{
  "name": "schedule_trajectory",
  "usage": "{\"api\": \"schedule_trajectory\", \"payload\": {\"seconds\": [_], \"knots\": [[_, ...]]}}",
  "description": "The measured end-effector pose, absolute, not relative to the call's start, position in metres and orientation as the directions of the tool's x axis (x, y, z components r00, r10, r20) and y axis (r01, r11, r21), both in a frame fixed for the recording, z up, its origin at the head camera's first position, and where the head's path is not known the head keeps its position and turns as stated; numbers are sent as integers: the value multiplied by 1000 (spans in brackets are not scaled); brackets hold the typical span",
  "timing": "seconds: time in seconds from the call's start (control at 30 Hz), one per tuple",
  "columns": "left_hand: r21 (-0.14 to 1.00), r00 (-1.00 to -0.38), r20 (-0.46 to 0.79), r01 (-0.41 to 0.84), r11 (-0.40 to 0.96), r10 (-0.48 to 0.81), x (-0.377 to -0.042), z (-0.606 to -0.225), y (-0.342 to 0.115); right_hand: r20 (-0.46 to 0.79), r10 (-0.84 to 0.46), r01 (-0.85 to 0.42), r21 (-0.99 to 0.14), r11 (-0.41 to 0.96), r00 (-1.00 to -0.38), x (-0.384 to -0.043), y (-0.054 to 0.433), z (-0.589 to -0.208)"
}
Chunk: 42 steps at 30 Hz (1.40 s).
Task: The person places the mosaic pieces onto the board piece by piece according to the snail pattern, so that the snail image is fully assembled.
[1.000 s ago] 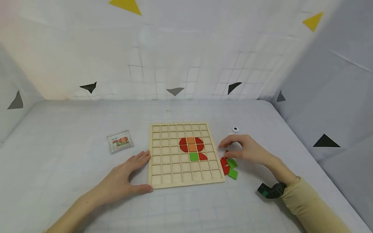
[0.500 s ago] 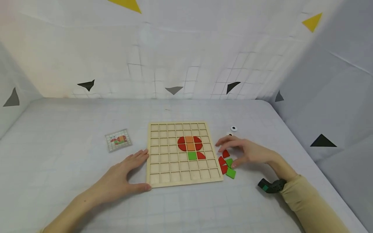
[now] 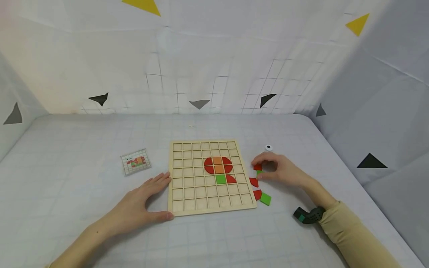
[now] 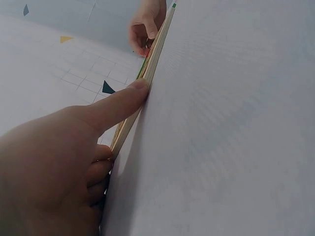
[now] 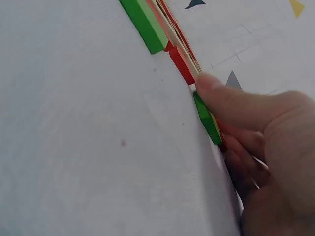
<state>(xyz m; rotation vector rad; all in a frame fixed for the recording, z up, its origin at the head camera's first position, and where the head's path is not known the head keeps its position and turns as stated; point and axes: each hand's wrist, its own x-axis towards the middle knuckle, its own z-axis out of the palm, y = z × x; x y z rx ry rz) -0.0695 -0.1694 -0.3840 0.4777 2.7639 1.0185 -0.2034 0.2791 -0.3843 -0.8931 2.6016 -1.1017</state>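
Observation:
A wooden grid board [image 3: 187, 193] lies flat on the table in the head view. Red, orange and green tiles fill some of its cells, among them a green square [image 3: 221, 179]. My left hand [image 3: 137, 208] rests at the board's left edge with thumb and fingers spread, touching it. Beyond the right edge, my right hand [image 3: 283, 172] curls its thumb and fingers about a green square tile [image 5: 207, 118], the thumb at one end of it. A red quarter-circle tile [image 3: 257, 167] shows between finger and thumb, partly hidden by the fingers.
Beside the board's right edge lie red quarter-circle tiles [image 3: 254, 182] and another green square tile [image 3: 265, 198]. A white eye disc [image 3: 269, 147] sits behind the right hand. Left of the board is a small picture card [image 3: 135, 162]. White cloth walls stand behind and beside the table.
My right hand has shifted away from me, and a green square tile has moved with it, up beside a red tile. Nearby red tiles have spread apart. The left hand stays at the board.

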Motion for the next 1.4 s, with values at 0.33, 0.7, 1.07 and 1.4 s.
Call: {"api": "schedule_trajectory", "payload": {"seconds": [0.33, 0.7, 1.07, 1.4], "knots": [[656, -937, -29, 246, 713, 349, -68, -384, -169, 129, -636, -503, -738, 451, -760, -209, 290, -386], [655, -939, -41, 233, 718, 342, -69, -383, -169, 101, -577, -451, -736, 504, -810, -207, 286, -387], [660, -938, -51, 225, 716, 342, -69, -383, -169, 104, -539, -433, -729, 530, -836, -206, 284, -390], [652, -935, -27, 251, 715, 354, -68, -382, -169, 164, -483, -449, -692, 566, -860, -196, 272, -383]]}}
